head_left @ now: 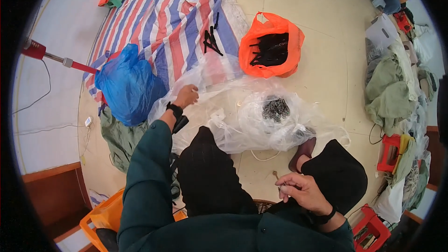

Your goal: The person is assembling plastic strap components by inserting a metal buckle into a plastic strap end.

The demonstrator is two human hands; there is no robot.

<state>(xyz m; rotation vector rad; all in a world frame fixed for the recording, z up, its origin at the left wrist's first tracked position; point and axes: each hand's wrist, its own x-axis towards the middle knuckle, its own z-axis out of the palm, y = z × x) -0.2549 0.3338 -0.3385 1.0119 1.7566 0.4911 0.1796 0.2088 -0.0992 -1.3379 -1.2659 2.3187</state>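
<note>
My left hand [186,96] reaches out and pinches the edge of a clear plastic sheet [219,112] spread on the floor in front of my knees. A clear bag holding several small dark metal parts [276,108] sits in the crumpled plastic to the right of that hand. My right hand [301,191] is close to my body above my right knee, fingers closed on a small thin metal piece [276,176]. Both wrists wear black bands.
An orange bag of black clips [272,45] lies beyond the plastic. A blue bag [127,85] sits at left on a striped tarp [172,18] with loose black clips [211,40]. Heaped clothes [392,88] and red stools [389,151] line the right; an orange crate [105,219] is at my lower left.
</note>
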